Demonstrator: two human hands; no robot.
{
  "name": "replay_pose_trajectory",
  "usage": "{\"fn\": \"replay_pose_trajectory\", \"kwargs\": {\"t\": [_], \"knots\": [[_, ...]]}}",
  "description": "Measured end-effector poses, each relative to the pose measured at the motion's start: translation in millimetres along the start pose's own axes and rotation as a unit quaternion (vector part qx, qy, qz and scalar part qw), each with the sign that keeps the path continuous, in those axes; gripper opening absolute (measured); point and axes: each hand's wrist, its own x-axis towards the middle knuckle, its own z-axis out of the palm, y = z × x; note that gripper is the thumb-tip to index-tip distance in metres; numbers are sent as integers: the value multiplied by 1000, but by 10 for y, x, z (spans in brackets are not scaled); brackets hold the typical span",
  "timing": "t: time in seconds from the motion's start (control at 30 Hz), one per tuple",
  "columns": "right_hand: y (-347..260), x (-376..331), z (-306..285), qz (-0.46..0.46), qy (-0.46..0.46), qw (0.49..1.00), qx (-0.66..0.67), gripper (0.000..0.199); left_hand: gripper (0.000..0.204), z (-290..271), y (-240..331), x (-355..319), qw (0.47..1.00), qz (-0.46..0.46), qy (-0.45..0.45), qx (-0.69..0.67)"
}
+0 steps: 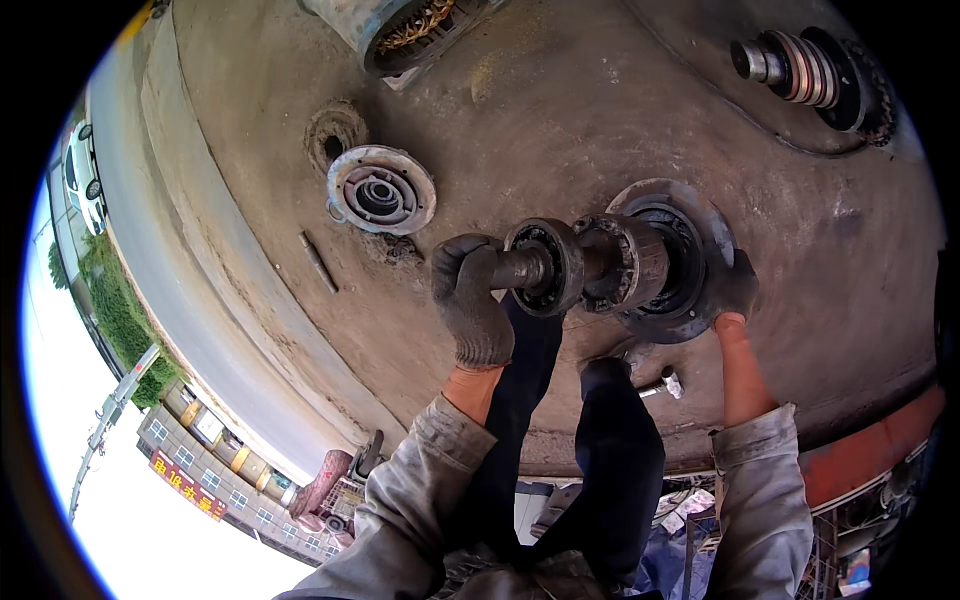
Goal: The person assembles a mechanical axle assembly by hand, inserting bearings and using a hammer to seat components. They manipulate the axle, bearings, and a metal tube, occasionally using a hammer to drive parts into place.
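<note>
- At the centre of the stained concrete floor (560, 120), my left hand (470, 300) was closed in a full wrap around the free end of the rotor shaft (520, 268), grey knit glove fully round it, no gap showing.
- My right hand (735, 290) was on the far rim of the end cover (690, 255); its fingers were mostly hidden behind the plate, so I could not tell how far they were curled or whether they gripped or only steadied.
- Handling note, as a judgement: the shaft hand should carry the weight and stay in line with the bore, while the plate hand keeps the cover square; a tilted pull would likely bind the bearing.
- The shaft assembly lay roughly level between my two hands, above my knees. It was dark, greasy steel.
- A ball bearing (545, 265) sat on the shaft just beside my left glove, its race ring visible.
- Next along came a rusty, stepped collar (625, 262), touching the round cover with its dark inner recess.
- Further out, a second round cover (381, 190) lay flat on the floor, well apart.
- A motor housing (400, 30) with copper windings lay at the top edge.
- Another rotor (810, 70) lay at the upper right.
</note>
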Motion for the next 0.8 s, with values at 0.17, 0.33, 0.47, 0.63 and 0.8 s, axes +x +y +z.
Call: {"fn": "replay_pose_trajectory", "kwargs": {"t": [0.17, 0.33, 0.47, 0.63, 0.8], "knots": [[262, -95, 127, -53, 8, 995, -83, 57, 12, -287, -27, -270, 1000, 3, -2, 1], [469, 11, 29, -38, 3, 998, -58, 59, 9, -26, -90, -615, 999, 33, -40, 1], [813, 142, 10, -35, 9, 995, -98, 60, 11, -24, -299, -867, 977, 149, -131, 82], [1039, 405, 4, 8, -7, 991, -130, 62, 20, 109, -457, -1019, 899, 310, -245, 189], [1636, 634, 116, 0, -7, 996, -86, 58, 38, 431, -614, -1341, 835, 385, -350, 177]]}}
